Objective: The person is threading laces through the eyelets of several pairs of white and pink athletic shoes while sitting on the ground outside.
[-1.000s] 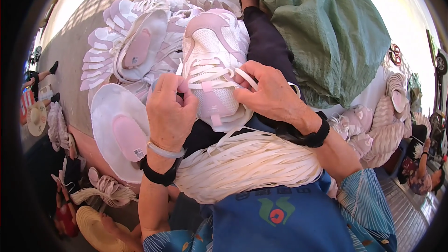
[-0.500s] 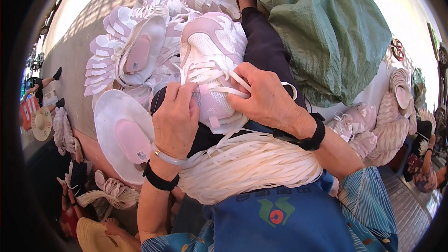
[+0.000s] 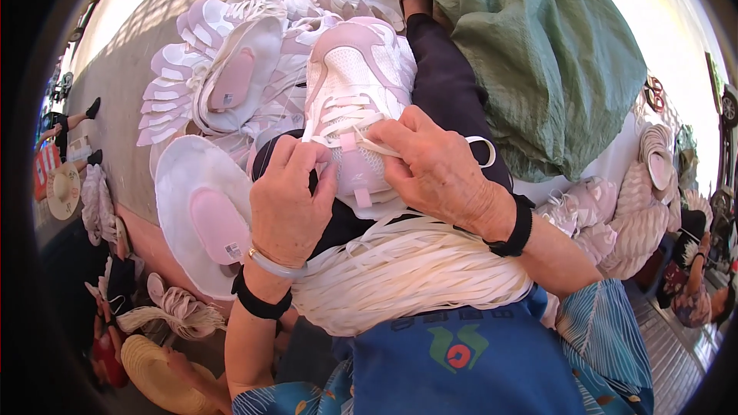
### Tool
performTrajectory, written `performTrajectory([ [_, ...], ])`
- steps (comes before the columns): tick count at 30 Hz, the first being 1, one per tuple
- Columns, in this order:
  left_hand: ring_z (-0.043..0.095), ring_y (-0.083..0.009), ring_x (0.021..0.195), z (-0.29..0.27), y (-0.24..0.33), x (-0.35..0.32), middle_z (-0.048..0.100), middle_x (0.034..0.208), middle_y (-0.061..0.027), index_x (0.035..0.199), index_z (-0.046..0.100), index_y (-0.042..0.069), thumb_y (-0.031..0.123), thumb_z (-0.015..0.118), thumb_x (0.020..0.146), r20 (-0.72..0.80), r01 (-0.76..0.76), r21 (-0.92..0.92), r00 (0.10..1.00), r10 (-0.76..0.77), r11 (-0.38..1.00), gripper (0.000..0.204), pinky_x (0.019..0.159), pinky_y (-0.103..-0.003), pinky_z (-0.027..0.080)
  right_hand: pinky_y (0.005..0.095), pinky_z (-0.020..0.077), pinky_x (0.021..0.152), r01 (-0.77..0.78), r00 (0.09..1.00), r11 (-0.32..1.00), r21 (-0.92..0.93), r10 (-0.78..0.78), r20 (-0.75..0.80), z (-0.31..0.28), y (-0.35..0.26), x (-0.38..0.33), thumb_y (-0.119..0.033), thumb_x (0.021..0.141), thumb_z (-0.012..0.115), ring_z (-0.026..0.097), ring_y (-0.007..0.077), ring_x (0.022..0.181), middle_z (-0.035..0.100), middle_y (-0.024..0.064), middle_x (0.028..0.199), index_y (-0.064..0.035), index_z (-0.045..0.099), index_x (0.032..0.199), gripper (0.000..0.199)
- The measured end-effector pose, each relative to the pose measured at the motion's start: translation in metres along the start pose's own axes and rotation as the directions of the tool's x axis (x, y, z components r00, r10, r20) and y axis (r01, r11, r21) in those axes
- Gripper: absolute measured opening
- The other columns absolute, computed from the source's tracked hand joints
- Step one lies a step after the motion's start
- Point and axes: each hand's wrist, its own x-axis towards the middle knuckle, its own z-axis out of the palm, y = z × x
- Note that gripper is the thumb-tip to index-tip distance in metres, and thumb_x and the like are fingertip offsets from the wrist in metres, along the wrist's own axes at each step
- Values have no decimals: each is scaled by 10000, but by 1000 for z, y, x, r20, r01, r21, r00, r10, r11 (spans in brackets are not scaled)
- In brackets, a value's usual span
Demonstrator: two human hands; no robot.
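Note:
A white and pale pink shoe upper (image 3: pixel 361 69) lies over my lap, its toe pointing away from me. A flat white shoelace (image 3: pixel 344 110) crosses its front in rows, near a small pink tongue loop (image 3: pixel 348 141). At the left eyelet edge, my left hand (image 3: pixel 292 196) pinches the lace between thumb and fingertips. My right hand (image 3: pixel 442 173) is closed on the lace at the right edge, and a loose loop of it arches out behind the knuckles. The fingers hide the eyelets nearest me.
A thick bundle of white laces (image 3: pixel 415 269) lies across my lap above a blue apron (image 3: pixel 461 369). Left are stacked shoe uppers (image 3: pixel 173 81) and a white upper with a pink insole (image 3: pixel 173 192). Green cloth (image 3: pixel 546 61) covers something at right. Other people sit at both sides.
The lace strands that stood loose over the front now lie flatter in their rows. My right hand has drawn slightly right, and the shoe upper appears a little farther right in the picture.

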Motion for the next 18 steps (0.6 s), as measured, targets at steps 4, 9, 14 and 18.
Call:
performTrajectory([
  [4,579,-284,693,9,-4,-1,537,832,-116,917,578,26,-44,617,761,-63,-103,157,991,114,982,175,588,-363,466,379,516,518,9,1000,984,-177,-12,-16,5,-10,2,-76,763,632,630,303,640,517,132,867,-63,556,1033,281],
  [9,571,-330,709,13,-3,4,538,859,-133,955,573,31,-57,577,759,-106,-95,203,987,118,975,215,596,-386,465,386,518,511,15,1000,973,-229,-20,-19,6,-11,8,-91,771,635,623,314,584,524,146,872,-62,551,1033,277],
  [14,566,-326,701,14,-6,3,534,860,-138,960,577,30,-57,573,756,-57,-121,182,989,133,976,222,591,-382,460,451,507,642,20,1000,997,76,-22,19,11,12,12,-61,779,565,615,381,740,536,187,886,-70,568,1060,281],
  [18,601,-245,707,11,-12,5,547,858,-123,970,596,44,-26,614,755,33,-80,58,996,78,995,227,603,-367,473,464,499,690,-24,997,996,89,17,77,6,12,9,-59,773,548,603,390,795,551,196,924,-81,580,1106,336],
])
